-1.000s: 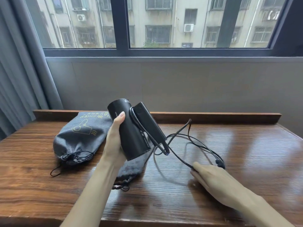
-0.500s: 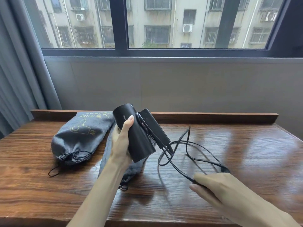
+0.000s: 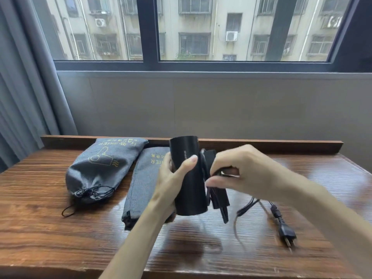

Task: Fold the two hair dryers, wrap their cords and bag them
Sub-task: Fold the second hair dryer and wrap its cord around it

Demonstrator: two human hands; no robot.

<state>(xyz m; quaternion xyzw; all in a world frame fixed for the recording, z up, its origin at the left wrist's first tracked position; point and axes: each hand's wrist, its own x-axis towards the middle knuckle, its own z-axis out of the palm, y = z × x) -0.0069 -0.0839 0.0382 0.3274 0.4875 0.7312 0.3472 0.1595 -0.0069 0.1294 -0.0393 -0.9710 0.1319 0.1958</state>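
The left hand (image 3: pixel 171 184) is gripping the folded hair dryer (image 3: pixel 189 178) upright above the counter (image 3: pixel 50 228), steadying it; the right hand (image 3: pixel 239 172) is pinching the cord (image 3: pixel 247 206), apparently for wrapping; the empty bag (image 3: pixel 141 184) is lying just behind.

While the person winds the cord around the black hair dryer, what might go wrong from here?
1. The loose black power cord trails to the two-pin plug on the brown wooden table; the plug may drag or swing.
2. The left hand alone holds the black cylindrical hair dryer above the table; the right hand, pulling the cord, could twist it loose.
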